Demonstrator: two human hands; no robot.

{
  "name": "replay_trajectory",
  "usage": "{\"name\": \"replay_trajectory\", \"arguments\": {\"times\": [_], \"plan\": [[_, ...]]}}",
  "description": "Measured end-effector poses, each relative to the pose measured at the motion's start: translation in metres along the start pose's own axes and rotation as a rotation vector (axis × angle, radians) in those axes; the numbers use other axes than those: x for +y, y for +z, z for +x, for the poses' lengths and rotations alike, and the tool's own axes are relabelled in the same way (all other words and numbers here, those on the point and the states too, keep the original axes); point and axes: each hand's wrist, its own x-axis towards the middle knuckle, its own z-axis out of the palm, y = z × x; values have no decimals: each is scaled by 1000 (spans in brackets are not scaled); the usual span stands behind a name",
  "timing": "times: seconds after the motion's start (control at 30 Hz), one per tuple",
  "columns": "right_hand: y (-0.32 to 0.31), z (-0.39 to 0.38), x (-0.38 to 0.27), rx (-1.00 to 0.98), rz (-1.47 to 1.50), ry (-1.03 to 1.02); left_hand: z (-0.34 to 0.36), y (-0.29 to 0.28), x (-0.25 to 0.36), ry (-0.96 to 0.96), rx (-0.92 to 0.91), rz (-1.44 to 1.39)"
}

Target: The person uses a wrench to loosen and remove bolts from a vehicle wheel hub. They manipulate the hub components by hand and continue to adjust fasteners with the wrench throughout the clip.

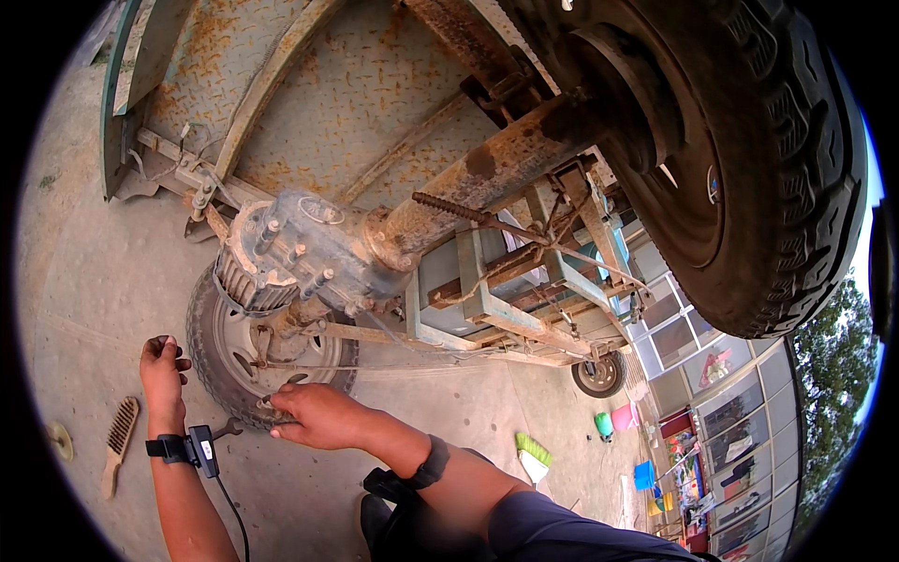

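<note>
My left hand (164, 370) is raised beside the wheel, its fingers curled in. Whether it holds anything is hidden. My right hand (309, 414) is closed in front of the lower tire (211, 361), thumb and fingers pinched around a small metallic piece too unclear to name. Beyond both hands is the underside of a tipped vehicle, with a finned motor (257, 258) and a dirty gear housing (337, 234) on a rusty axle tube (492, 169). An open-ended wrench (228, 428) shows between my left wrist and the tire, partly hidden.
A wooden wire brush (119, 445) lies on the concrete at left, near a round disc (60, 440). The big upper tire (777, 187) overhangs the right side. A green broom head (534, 454), a blue container (644, 476) and a pink bucket (625, 417) stand farther right.
</note>
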Motion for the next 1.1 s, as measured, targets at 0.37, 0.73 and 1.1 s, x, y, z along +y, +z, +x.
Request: {"name": "replay_trajectory", "arguments": {"times": [0.37,0.73,1.1], "plan": [[-5,2,11,-13,-35,45,-2,0,0,1,-10,13],[45,15,122,-88,-270,400,-18,1,11,-14,-13,52],[103,68,152,206,-300,427,-26,4,-4,-47,13,125]]}}
